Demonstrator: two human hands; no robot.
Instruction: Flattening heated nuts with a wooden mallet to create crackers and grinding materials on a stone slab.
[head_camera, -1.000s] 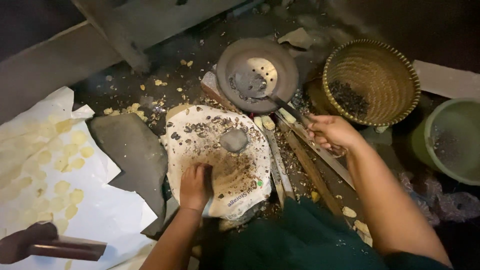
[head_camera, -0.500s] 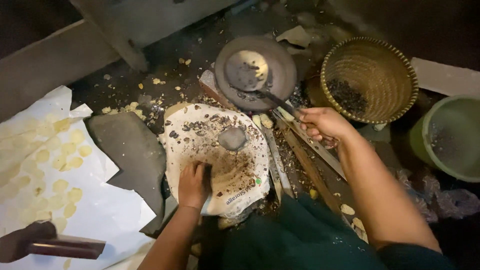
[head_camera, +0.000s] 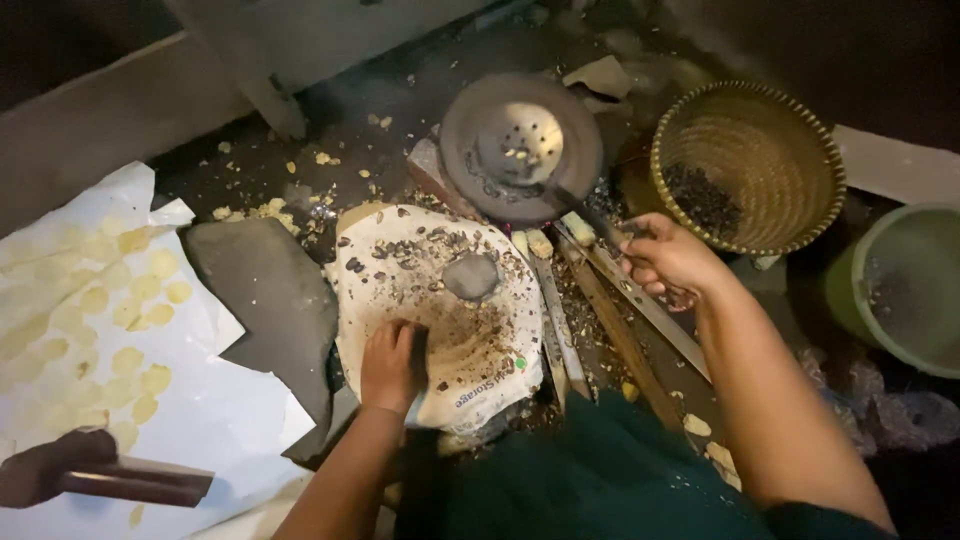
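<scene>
Perforated ladle (head_camera: 520, 145) sits over dark pan (head_camera: 470, 180) | our right hand (head_camera: 668, 262) grips its handle; keep it level | our left hand (head_camera: 390, 365) lies closed, knuckles down, on sack-covered board (head_camera: 480, 350)

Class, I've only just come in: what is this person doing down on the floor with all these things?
A person sits over a round cloth-covered slab strewn with dark bits. The left hand presses down on a small dark thing at its near edge. The right hand grips the handle of a perforated ladle, held over a round dark pan. A woven basket with dark pieces stands to the right, and pale round slices lie on white paper.
</scene>
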